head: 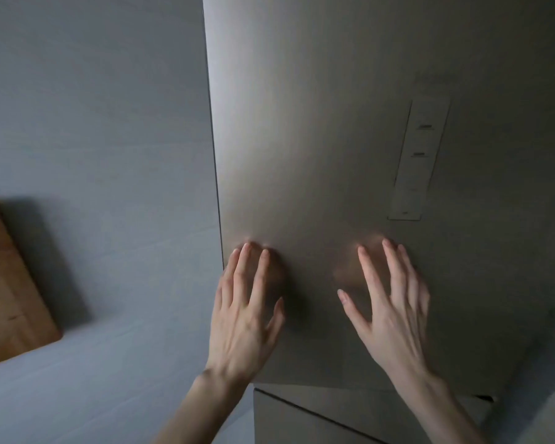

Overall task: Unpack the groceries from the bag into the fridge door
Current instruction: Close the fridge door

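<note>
Left hand (245, 318) and right hand (390, 312), fingers straight and spread wide, press flat on the closed fridge door (334, 139); wooden board (10, 290) at left.

- Fridge door (350, 139): brushed metal with a soft satin sheen, smooth enough to throw dim reflections.
- Panel (420, 161) on the door: flat, paler, matt.
- Wall (93, 123): grey, matt, even.
- Board (10, 283): brown wood with visible grain, low sheen.
</note>
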Motion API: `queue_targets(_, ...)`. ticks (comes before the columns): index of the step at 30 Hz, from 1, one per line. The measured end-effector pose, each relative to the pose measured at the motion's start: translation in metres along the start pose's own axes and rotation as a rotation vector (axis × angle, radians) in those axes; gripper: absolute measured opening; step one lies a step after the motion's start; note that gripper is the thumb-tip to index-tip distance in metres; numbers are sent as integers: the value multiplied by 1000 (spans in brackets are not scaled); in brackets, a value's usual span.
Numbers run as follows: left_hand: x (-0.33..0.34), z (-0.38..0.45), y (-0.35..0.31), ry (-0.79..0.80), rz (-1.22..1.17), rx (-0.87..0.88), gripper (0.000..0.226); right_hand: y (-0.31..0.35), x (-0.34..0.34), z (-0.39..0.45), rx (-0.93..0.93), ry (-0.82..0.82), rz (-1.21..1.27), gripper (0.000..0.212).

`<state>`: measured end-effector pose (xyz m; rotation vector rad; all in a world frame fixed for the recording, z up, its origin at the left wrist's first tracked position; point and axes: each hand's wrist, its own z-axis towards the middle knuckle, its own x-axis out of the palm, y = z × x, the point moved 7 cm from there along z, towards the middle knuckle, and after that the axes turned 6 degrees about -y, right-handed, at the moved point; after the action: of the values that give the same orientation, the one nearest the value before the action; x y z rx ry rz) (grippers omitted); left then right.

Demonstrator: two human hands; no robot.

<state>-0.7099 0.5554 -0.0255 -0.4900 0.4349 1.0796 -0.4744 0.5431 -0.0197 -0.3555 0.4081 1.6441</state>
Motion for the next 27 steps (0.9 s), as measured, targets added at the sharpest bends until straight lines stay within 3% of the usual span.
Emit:
queue_targets(7,45,30,4,46,-89,37,82,-23,14,12,64,-3,-77,74)
queue_targets(15,87,56,3,59,-148,-35,81,-41,29,28,54,12,-193,74)
queue_targets(27,124,70,7,148,-145,-6,88,-48,55,28,45,97,-358,89)
